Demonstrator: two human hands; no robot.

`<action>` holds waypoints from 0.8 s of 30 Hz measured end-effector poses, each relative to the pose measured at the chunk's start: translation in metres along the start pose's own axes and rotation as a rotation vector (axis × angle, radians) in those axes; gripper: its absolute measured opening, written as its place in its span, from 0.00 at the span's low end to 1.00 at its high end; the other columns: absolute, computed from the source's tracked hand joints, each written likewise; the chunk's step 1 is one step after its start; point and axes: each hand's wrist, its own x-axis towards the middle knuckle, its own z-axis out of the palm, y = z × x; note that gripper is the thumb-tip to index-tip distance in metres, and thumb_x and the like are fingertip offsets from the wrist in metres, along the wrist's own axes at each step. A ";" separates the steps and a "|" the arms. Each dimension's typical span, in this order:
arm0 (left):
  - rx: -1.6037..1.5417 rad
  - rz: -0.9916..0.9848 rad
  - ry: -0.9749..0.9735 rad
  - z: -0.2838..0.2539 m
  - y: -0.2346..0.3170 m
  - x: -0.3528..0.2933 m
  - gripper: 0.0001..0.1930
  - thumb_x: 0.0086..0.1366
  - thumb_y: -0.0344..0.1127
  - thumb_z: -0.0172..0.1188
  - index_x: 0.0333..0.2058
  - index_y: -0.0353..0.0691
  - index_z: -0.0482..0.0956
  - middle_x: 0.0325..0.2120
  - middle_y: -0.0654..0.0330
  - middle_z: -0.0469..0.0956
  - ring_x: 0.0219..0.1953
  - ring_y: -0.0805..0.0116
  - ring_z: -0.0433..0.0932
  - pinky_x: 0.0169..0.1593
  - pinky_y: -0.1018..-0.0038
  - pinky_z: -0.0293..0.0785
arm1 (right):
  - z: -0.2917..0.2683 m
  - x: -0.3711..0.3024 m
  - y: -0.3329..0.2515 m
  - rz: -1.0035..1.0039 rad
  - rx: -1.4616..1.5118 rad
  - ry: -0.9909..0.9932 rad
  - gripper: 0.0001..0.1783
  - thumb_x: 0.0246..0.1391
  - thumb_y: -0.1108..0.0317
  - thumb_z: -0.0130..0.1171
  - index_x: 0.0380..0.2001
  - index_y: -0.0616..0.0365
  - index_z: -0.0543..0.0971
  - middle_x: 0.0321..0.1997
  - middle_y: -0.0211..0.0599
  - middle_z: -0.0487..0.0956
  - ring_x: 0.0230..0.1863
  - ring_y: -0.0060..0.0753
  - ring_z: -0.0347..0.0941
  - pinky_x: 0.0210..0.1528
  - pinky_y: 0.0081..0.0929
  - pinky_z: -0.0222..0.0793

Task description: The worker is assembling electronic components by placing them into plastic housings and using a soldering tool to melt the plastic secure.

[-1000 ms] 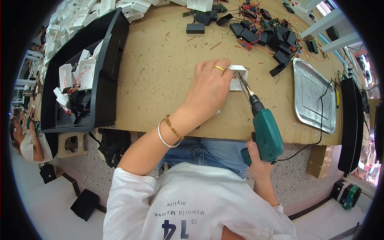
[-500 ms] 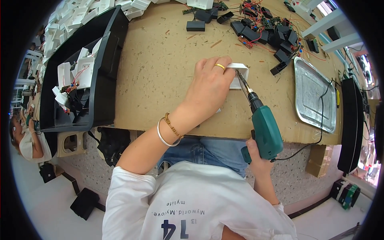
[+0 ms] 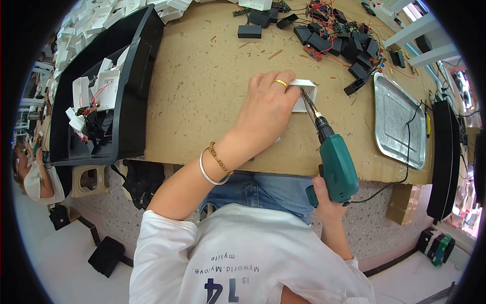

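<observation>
My left hand (image 3: 268,104) is closed around a white plastic housing (image 3: 306,83), steadying it on the brown tabletop. Its fingers hide the left part of the housing. In my right hand (image 3: 326,200) is a green electric screwdriver (image 3: 338,167), gripped by its handle, with a cord trailing to the right. The bit (image 3: 310,104) points up and to the left, its tip inside the open housing. Whatever the tip touches is too small to make out.
A black bin (image 3: 129,101) at the left holds white housings with wired boards. White housings (image 3: 109,17) are piled behind it. Black boxes with red wires (image 3: 349,45) lie at the far right, near a metal tray (image 3: 400,121). Another person (image 3: 38,175) sits far left.
Almost nothing differs. The housing, my left hand and the bit appear slightly farther right, as do the black boxes and tray, so the view itself has shifted a little.
</observation>
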 end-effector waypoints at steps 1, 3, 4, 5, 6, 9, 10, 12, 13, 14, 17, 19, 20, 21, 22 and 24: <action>-0.004 -0.005 0.003 0.001 0.000 0.000 0.05 0.52 0.27 0.52 0.28 0.37 0.74 0.41 0.55 0.72 0.45 0.60 0.69 0.50 0.64 0.60 | 0.001 0.000 0.000 -0.019 -0.005 0.006 0.24 0.45 0.66 0.66 0.44 0.64 0.71 0.27 0.27 0.72 0.27 0.17 0.66 0.32 0.16 0.63; -0.009 -0.009 0.005 0.001 -0.001 0.000 0.05 0.51 0.27 0.52 0.29 0.37 0.74 0.41 0.54 0.71 0.45 0.60 0.69 0.50 0.64 0.60 | 0.001 0.000 0.001 -0.038 -0.009 0.012 0.24 0.45 0.66 0.66 0.44 0.64 0.71 0.27 0.27 0.72 0.27 0.17 0.66 0.32 0.16 0.63; -0.007 -0.010 -0.002 0.001 -0.001 -0.001 0.05 0.52 0.26 0.52 0.29 0.37 0.74 0.41 0.54 0.72 0.45 0.60 0.69 0.50 0.64 0.60 | 0.000 0.000 0.003 -0.039 -0.028 0.008 0.24 0.45 0.67 0.66 0.44 0.64 0.70 0.27 0.27 0.72 0.27 0.17 0.66 0.32 0.16 0.63; -0.005 -0.010 -0.007 0.001 -0.001 -0.001 0.05 0.52 0.26 0.52 0.29 0.37 0.74 0.41 0.54 0.72 0.46 0.60 0.69 0.50 0.64 0.60 | -0.001 0.000 0.005 -0.041 -0.046 0.005 0.24 0.45 0.67 0.66 0.44 0.65 0.70 0.27 0.28 0.72 0.27 0.17 0.66 0.32 0.16 0.63; -0.004 -0.010 -0.007 0.001 -0.001 0.000 0.05 0.52 0.26 0.52 0.29 0.37 0.74 0.41 0.54 0.72 0.46 0.60 0.69 0.50 0.64 0.60 | -0.001 0.000 0.007 -0.041 -0.046 0.005 0.24 0.45 0.67 0.66 0.44 0.65 0.70 0.27 0.28 0.72 0.27 0.17 0.66 0.32 0.16 0.63; -0.002 -0.010 -0.004 0.000 0.000 -0.001 0.05 0.52 0.26 0.52 0.29 0.37 0.74 0.42 0.54 0.72 0.46 0.59 0.69 0.51 0.65 0.60 | -0.001 -0.004 0.011 -0.034 0.002 0.035 0.23 0.45 0.68 0.65 0.44 0.65 0.70 0.26 0.28 0.73 0.26 0.17 0.66 0.32 0.17 0.64; -0.006 -0.013 -0.009 0.000 0.000 0.000 0.05 0.52 0.26 0.52 0.29 0.36 0.74 0.42 0.54 0.72 0.46 0.59 0.69 0.51 0.65 0.60 | -0.002 -0.005 0.011 -0.021 0.021 0.018 0.21 0.48 0.68 0.63 0.44 0.65 0.71 0.28 0.31 0.74 0.29 0.20 0.69 0.33 0.19 0.66; -0.010 -0.015 -0.015 -0.001 0.000 0.000 0.05 0.52 0.26 0.52 0.29 0.36 0.74 0.42 0.54 0.72 0.46 0.59 0.69 0.51 0.65 0.60 | -0.005 -0.007 0.012 -0.008 0.040 0.003 0.18 0.50 0.68 0.60 0.43 0.65 0.71 0.29 0.33 0.75 0.32 0.23 0.71 0.35 0.22 0.68; -0.012 -0.018 -0.013 0.000 0.000 0.000 0.05 0.52 0.26 0.52 0.29 0.36 0.74 0.42 0.54 0.72 0.46 0.59 0.69 0.50 0.64 0.60 | -0.006 -0.007 0.015 -0.034 0.021 -0.015 0.19 0.51 0.68 0.60 0.45 0.65 0.71 0.30 0.34 0.75 0.32 0.23 0.71 0.35 0.22 0.68; -0.014 -0.021 -0.012 0.000 -0.001 0.000 0.05 0.52 0.26 0.52 0.29 0.36 0.74 0.42 0.54 0.72 0.46 0.59 0.69 0.50 0.64 0.60 | -0.007 -0.008 0.017 -0.060 0.003 -0.032 0.21 0.51 0.68 0.60 0.46 0.65 0.70 0.30 0.34 0.75 0.32 0.23 0.71 0.35 0.23 0.68; -0.021 -0.019 -0.010 0.001 -0.001 0.000 0.05 0.52 0.26 0.52 0.29 0.36 0.74 0.41 0.54 0.72 0.46 0.59 0.69 0.50 0.64 0.60 | -0.008 -0.010 0.016 -0.072 0.086 -0.065 0.24 0.51 0.65 0.59 0.48 0.67 0.69 0.34 0.36 0.75 0.31 0.23 0.70 0.35 0.24 0.68; -0.017 -0.019 -0.008 0.000 0.000 0.001 0.05 0.52 0.26 0.52 0.29 0.36 0.74 0.41 0.54 0.72 0.45 0.59 0.69 0.50 0.64 0.60 | -0.005 -0.012 0.009 -0.071 0.140 -0.028 0.26 0.51 0.64 0.59 0.50 0.67 0.68 0.38 0.38 0.75 0.31 0.24 0.70 0.35 0.24 0.69; -0.014 -0.020 -0.006 -0.001 0.000 0.000 0.05 0.52 0.26 0.52 0.29 0.36 0.74 0.41 0.54 0.72 0.45 0.59 0.69 0.50 0.64 0.61 | -0.004 -0.013 0.007 -0.068 0.193 0.007 0.27 0.50 0.63 0.60 0.51 0.68 0.67 0.41 0.40 0.74 0.31 0.24 0.70 0.35 0.24 0.69; -0.012 -0.020 -0.007 -0.001 0.000 0.000 0.05 0.52 0.26 0.52 0.29 0.36 0.74 0.41 0.54 0.72 0.45 0.59 0.69 0.50 0.64 0.61 | -0.003 -0.012 0.008 -0.067 0.194 0.006 0.27 0.50 0.63 0.60 0.51 0.68 0.67 0.41 0.40 0.74 0.31 0.24 0.70 0.35 0.24 0.69; -0.008 -0.019 -0.013 -0.001 -0.001 -0.001 0.06 0.52 0.26 0.52 0.29 0.36 0.74 0.41 0.54 0.72 0.45 0.59 0.69 0.50 0.64 0.61 | -0.003 -0.012 0.010 -0.072 0.249 0.013 0.29 0.50 0.62 0.60 0.51 0.68 0.67 0.45 0.41 0.73 0.31 0.24 0.70 0.34 0.24 0.69; -0.008 -0.013 -0.018 -0.001 -0.001 0.000 0.06 0.52 0.26 0.52 0.30 0.36 0.75 0.41 0.54 0.72 0.45 0.59 0.69 0.50 0.64 0.61 | -0.006 -0.011 0.012 -0.078 0.301 0.026 0.30 0.50 0.62 0.60 0.52 0.68 0.66 0.48 0.42 0.73 0.31 0.24 0.70 0.34 0.24 0.70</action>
